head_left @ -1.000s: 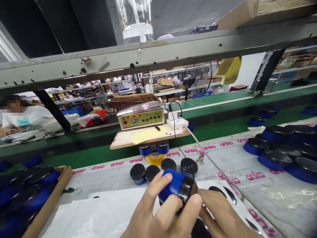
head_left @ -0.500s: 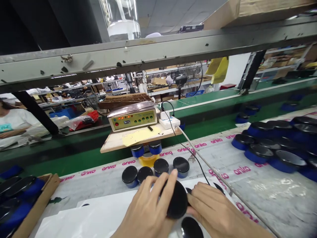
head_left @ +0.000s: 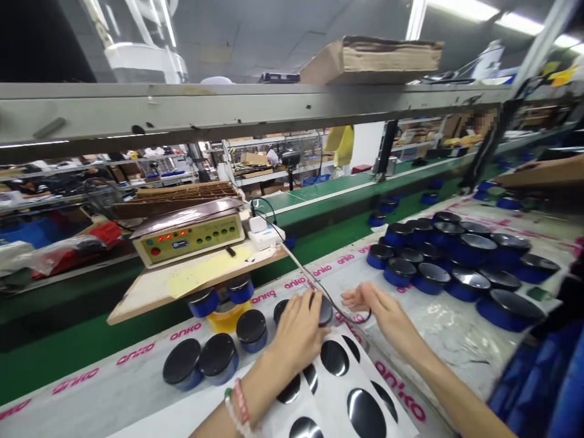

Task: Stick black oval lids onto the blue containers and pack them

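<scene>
My left hand [head_left: 298, 331] is closed over a round blue piece with a black top [head_left: 325, 311], whose right side shows past the fingers. That piece sits at the right end of a row of similar pieces [head_left: 218, 358] on the printed plastic sheet. My right hand [head_left: 376, 307] is apart from it to the right, fingers loosely apart and nothing in them. Under and in front of my left wrist lie white sheets carrying glossy black round stickers [head_left: 335, 358]. A large group of blue pieces with black tops [head_left: 431, 277] stands beyond my right hand.
A control box with red lights [head_left: 191, 234] rests on a wooden board [head_left: 137, 298]. A cable [head_left: 298, 263] runs from the white power strip [head_left: 264, 237] past my hands. A metal beam [head_left: 255, 106] spans above the green conveyor [head_left: 91, 340].
The view has turned right. The round piece held between both hands is now at the end of the row under my left hand. My right hand has let go and moved right.
</scene>
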The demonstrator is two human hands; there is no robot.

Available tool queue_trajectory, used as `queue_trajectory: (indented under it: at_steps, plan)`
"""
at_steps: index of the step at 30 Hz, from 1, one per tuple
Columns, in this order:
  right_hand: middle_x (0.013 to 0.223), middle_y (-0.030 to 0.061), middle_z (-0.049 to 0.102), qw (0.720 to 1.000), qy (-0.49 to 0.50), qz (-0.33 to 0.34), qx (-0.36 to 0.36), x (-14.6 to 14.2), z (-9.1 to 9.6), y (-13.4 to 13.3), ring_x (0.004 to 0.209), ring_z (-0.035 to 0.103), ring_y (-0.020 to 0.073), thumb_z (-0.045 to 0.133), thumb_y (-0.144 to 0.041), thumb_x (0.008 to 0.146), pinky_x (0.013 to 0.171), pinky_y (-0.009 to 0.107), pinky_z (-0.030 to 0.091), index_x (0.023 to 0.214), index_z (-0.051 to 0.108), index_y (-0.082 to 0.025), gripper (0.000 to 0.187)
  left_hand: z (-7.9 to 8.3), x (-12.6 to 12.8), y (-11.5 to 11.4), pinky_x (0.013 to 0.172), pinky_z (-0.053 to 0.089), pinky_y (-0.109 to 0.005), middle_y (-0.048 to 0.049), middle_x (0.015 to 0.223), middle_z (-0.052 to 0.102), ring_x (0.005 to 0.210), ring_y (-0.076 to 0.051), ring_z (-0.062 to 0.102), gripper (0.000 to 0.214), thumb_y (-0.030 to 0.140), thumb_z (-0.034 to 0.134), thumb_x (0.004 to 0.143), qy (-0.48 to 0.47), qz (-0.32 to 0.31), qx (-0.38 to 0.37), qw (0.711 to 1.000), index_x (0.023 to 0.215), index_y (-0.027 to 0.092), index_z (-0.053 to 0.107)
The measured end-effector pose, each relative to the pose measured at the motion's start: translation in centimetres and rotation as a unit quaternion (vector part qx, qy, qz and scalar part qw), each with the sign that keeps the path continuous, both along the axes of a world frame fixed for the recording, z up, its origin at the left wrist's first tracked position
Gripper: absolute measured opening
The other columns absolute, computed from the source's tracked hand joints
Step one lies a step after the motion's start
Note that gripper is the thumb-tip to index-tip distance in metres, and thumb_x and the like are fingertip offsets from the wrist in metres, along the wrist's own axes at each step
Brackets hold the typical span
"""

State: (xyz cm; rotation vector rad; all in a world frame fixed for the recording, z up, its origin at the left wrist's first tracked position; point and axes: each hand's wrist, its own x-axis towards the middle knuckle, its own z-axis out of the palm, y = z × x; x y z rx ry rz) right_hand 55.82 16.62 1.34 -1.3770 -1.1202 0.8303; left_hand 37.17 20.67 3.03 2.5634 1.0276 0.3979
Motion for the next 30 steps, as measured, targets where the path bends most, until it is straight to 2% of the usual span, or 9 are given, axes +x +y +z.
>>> queue_trajectory:
  at_steps: [3,6,10,13,16,18,20,25,30]
  plan:
    - [0.076,0.0098,0.065,0.993,0.011,-0.110,0.037,3.2,0.1,0.5,0.068,0.062,0.0208,0.038,-0.071,0.082,0.065,0.033,0.049,0.076,0.058,-0.016,0.058,-0.4,0.3,1.2,0.109,0.023,-0.049,-0.0189,0.136,0.042,0.126,-0.036,0.040,0.060,0.019,0.057,0.076,0.017,0.009,-0.002,1.000,0.134,0.011,0.039]
    - [0.079,0.0085,0.065,0.987,-0.035,-0.152,0.030,4.7,0.2,-0.5,0.070,0.061,0.0199,0.032,-0.069,0.085,0.069,0.034,0.047,0.079,0.056,-0.018,0.056,0.0,-0.1,1.3,0.110,0.020,-0.049,-0.0158,0.129,0.049,0.119,-0.033,0.047,0.059,0.016,0.058,0.073,0.028,0.011,-0.004,1.000,0.130,0.014,0.042]
    - [0.073,0.0015,0.061,0.980,-0.173,-0.068,-0.065,2.0,-0.7,-3.1,0.068,0.060,0.0199,0.046,-0.057,0.086,0.064,0.033,0.047,0.080,0.045,-0.022,0.036,0.5,-0.1,1.5,0.103,0.032,-0.049,-0.0150,0.124,0.052,0.116,-0.034,0.047,0.057,0.028,0.061,0.075,0.017,0.023,-0.007,1.000,0.129,0.016,0.045]
    - [0.067,-0.0022,0.055,0.977,-0.200,0.006,-0.069,-0.1,-1.7,-3.9,0.059,0.055,0.0166,0.046,-0.047,0.087,0.055,0.029,0.044,0.075,0.035,-0.024,0.028,0.7,-0.1,2.6,0.094,0.040,-0.042,-0.0144,0.121,0.053,0.112,-0.030,0.050,0.044,0.043,0.047,0.086,-0.010,0.040,0.008,0.999,0.121,0.016,0.051]
    - [0.066,-0.0029,0.050,0.975,-0.221,-0.015,-0.013,0.1,-2.0,-3.5,0.058,0.049,0.0141,0.037,-0.036,0.090,0.054,0.027,0.041,0.072,0.029,-0.024,0.022,1.4,-0.2,4.0,0.084,0.044,-0.035,-0.0100,0.102,0.061,0.097,-0.023,0.057,0.039,0.039,0.028,0.095,-0.024,0.067,0.047,0.996,0.103,0.017,0.059]
    - [0.066,-0.0029,0.048,0.967,-0.254,-0.039,0.005,1.2,-1.8,-2.9,0.058,0.047,0.0134,0.037,-0.032,0.089,0.055,0.026,0.040,0.071,0.030,-0.024,0.020,2.4,-0.4,5.0,0.080,0.044,-0.034,-0.0075,0.090,0.062,0.089,-0.022,0.058,0.040,0.036,0.024,0.096,-0.026,0.087,0.091,0.992,0.095,0.018,0.060]
    - [0.066,-0.0028,0.049,0.958,-0.280,-0.052,0.013,2.2,-1.4,-2.5,0.057,0.045,0.0131,0.039,-0.030,0.087,0.056,0.026,0.040,0.071,0.031,-0.023,0.019,3.8,-0.4,6.1,0.084,0.041,-0.036,-0.0090,0.093,0.061,0.093,-0.023,0.054,0.037,0.031,0.024,0.096,-0.024,0.112,0.152,0.982,0.098,0.016,0.058]
    - [0.070,-0.0015,0.052,0.950,-0.301,-0.060,0.049,3.3,-0.2,-1.7,0.060,0.047,0.0134,0.039,-0.024,0.086,0.059,0.026,0.040,0.072,0.028,-0.024,0.018,6.3,-0.5,9.8,0.094,0.034,-0.044,-0.0112,0.121,0.051,0.113,-0.028,0.043,0.031,0.016,0.034,0.092,0.029,0.117,0.260,0.958,0.117,0.019,0.053]
    - [0.072,-0.0007,0.052,0.936,-0.346,-0.052,0.047,3.7,1.2,1.3,0.060,0.047,0.0142,0.035,-0.023,0.085,0.060,0.027,0.037,0.072,0.024,-0.024,0.017,5.7,-1.1,12.8,0.093,0.041,-0.047,-0.0074,0.117,0.054,0.111,-0.024,0.049,0.025,0.024,0.051,0.089,0.098,0.117,0.277,0.949,0.113,0.017,0.054]
